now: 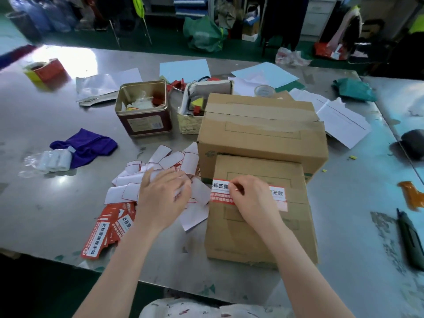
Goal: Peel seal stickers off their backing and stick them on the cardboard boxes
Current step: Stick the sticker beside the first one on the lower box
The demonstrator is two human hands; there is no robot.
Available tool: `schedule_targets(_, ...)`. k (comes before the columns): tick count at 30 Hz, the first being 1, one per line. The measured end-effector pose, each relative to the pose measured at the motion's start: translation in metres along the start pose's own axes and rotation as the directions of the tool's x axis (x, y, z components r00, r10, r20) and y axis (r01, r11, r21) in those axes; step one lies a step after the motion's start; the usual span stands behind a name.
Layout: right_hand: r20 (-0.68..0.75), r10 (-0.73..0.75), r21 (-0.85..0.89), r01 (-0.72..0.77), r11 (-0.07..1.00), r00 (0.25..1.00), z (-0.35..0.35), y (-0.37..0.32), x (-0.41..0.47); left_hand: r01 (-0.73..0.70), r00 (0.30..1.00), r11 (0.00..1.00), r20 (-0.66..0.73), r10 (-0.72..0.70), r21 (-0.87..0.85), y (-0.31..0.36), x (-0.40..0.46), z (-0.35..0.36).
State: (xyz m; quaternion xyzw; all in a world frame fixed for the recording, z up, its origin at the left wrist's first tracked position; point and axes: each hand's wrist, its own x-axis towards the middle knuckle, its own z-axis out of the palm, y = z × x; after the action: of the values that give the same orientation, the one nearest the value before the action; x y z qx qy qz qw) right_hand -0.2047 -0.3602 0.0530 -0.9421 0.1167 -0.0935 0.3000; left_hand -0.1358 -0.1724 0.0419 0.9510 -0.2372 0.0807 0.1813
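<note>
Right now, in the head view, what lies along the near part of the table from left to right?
Plastic-wrapped white rolls → purple cloth → red seal stickers → left hand → right hand on the small cardboard box → orange scrap.

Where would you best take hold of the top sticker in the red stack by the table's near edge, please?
I would take the top sheet of the red sticker stack by its near end, close to the table edge, coming in from the left. The sheets lie flat and fanned, so that end sticks out free, while the left hand hovers over the far end.
</note>
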Motion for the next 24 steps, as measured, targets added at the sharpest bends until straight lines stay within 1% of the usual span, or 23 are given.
schedule_targets(3,0.057,-0.037,0.023,0.036,0.999,0.998,0.016,-0.019,0.008,0.127,0.992,0.991,0.020,-0.126,-0.036,-0.030,0.002,-0.003)
schedule_targets(7,0.131,-0.112,0.043,0.107,0.993,0.985,0.044,-0.055,0.023,0.228,0.970,0.973,0.091,-0.224,-0.036,-0.070,0.001,-0.005)
schedule_targets(11,0.280,-0.128,0.109,0.101,0.989,0.951,0.081,-0.092,0.031,0.316,0.927,0.949,0.206,-0.313,0.020,-0.103,-0.003,-0.014)
schedule_targets(14,0.365,-0.085,0.129,0.040,0.991,0.927,0.114,-0.109,0.033,0.354,0.883,0.934,0.314,-0.348,0.039,-0.127,-0.008,-0.016)
schedule_targets(17,0.429,-0.040,0.118,-0.012,0.993,0.902,0.146,-0.125,0.036,0.371,0.821,0.925,0.436,-0.367,0.079,-0.155,-0.013,-0.014)
schedule_targets(20,0.492,0.024,0.094,-0.080,0.992,0.870,0.170,-0.131,0.034,0.364,0.780,0.927,0.515,-0.356,0.091,-0.173,-0.020,-0.006)
schedule_targets(24,0.550,0.139,0.043,-0.194,0.980,0.824,0.202,-0.133,0.028,0.313,0.752,0.946,0.586,-0.302,0.086,-0.191,-0.029,0.010)
